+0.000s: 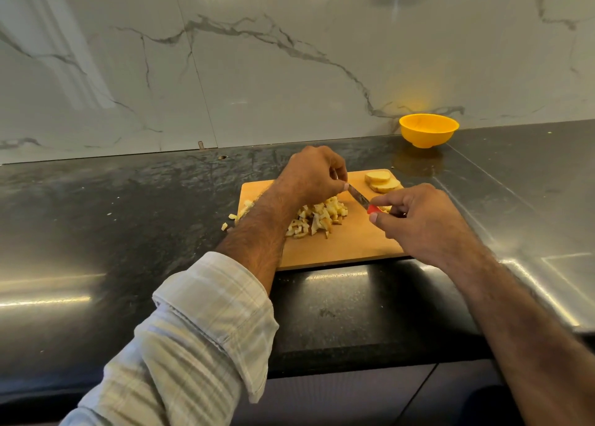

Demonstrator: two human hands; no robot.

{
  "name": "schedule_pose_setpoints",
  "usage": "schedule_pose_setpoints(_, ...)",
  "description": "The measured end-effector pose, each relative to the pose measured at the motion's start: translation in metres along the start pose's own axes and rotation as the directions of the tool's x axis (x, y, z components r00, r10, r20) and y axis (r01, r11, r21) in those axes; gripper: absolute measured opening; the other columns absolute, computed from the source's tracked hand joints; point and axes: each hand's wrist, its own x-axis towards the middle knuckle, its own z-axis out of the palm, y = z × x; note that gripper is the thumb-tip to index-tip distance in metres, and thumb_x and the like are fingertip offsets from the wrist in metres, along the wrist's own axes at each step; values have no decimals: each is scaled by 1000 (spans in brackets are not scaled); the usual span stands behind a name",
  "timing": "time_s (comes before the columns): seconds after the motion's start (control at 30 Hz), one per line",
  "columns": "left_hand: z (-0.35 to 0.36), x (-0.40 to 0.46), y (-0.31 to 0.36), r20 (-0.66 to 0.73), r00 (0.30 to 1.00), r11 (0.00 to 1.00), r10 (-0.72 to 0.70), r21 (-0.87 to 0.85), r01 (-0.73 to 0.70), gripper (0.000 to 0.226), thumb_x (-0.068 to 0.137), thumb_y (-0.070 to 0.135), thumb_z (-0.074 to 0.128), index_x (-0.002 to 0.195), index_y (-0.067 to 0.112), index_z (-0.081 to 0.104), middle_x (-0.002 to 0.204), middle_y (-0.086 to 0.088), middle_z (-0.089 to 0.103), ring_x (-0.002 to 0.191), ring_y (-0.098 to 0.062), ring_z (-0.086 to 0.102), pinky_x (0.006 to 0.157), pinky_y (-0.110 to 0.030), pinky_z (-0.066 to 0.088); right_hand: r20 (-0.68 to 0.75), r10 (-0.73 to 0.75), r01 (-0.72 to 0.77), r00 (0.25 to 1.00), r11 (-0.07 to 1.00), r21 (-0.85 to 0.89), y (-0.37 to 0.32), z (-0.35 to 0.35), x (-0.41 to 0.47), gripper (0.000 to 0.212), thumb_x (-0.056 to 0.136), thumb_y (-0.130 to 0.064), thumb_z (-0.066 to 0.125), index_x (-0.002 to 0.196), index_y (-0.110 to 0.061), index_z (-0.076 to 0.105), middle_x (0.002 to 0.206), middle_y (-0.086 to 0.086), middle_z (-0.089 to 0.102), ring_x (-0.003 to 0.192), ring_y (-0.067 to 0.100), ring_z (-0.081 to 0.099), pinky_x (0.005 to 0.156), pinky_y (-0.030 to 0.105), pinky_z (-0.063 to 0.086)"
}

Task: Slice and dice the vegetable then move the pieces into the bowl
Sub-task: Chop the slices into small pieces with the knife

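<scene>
Several stray diced pieces (224,226) lie on the dark stone counter (112,206) at our left, just off the wooden cutting board (341,248). Our left hand (310,176) pinches the steel blade tip of the red-handled knife (362,199) above the pile of pale diced vegetable (317,221). Our right hand (418,214) curls round the knife's handle. Two thick round slices (380,180) overlap at the board's far corner. Beyond, well apart, sits the yellow plastic bowl (428,131) against the marble wall (257,55).

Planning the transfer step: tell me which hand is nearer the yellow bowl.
Right. The right hand holds the knife over the board's right side, just below the yellow bowl; the left hand pinches the blade farther left.
</scene>
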Motion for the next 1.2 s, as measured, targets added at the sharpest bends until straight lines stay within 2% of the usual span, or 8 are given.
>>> schedule_pose_setpoints(0.2,-4,-1,-1,-16,998,993,-64,100,65,8,86,22,79,88,30,76,86,14,69,89,-8,66,98,-49,57,-31,-15,21,999,980,196,11,-9,-7,23,95,-33,76,119,-34,78,80,-6,73,59,-1,67,51,21,47)
schedule_pose_setpoints(0.3,-7,-1,2,-34,997,987,-71,140,75,14,86,18,74,91,30,73,91,14,67,94,-12,65,101,-50,54,-115,24,-5,993,987,161,23,-17,-13,21,96,-37,75,116,-34,79,77,-9,73,67,6,72,57,27,51)
schedule_pose_setpoints(0.43,-2,-3,21,36,999,962,-10,275,0,13,90,20,70,95,32,70,96,11,66,99,-13,60,111,-54,40,-119,100,-78,988,982,174,35,-24,-22,20,95,-37,76,114,-36,79,92,-8,75,76,11,74,61,33,57)
schedule_pose_setpoints(0.53,6,-4,34,101,995,952,1,306,-32,16,94,22,68,104,34,72,113,9,67,117,-16,54,114,-57,30,-116,103,-81,988,981,177,40,-27,-28,22,94,-38,77,116,-35,79,93,-5,74,80,12,71,66,37,59)
schedule_pose_setpoints(0.7,29,-7,58,175,979,951,110,267,-154,32,100,49,64,129,38,67,136,11,63,131,-17,46,114,-58,30,-144,186,-164,972,975,150,47,-30,-36,24,94,-39,77,118,-34,78,96,-2,74,78,12,62,69,35,57)
schedule_pose_setpoints(0.8,39,-5,62,197,973,958,117,236,-163,30,100,53,64,125,37,70,136,11,62,130,-16,46,114,-56,31,-150,209,-200,966,977,72,47,-30,-44,24,95,-39,75,119,-36,76,90,-6,72,77,13,66,65,30,55)
schedule_pose_setpoints(0.93,43,-4,64,190,975,967,118,203,-156,24,99,54,65,115,37,71,123,13,65,123,-13,48,111,-56,34,-112,199,-210,974,973,-98,40,-30,-50,28,97,-38,72,125,-36,72,100,-7,72,79,11,67,67,28,55)
schedule_pose_setpoints(1.2,27,-3,56,209,978,983,15,177,-53,14,93,44,74,98,31,70,111,11,67,114,-13,54,112,-55,32,-31,166,-169,986,980,-108,31,-26,-55,39,96,-35,73,134,-33,67,96,-9,68,84,7,62,66,22,50)
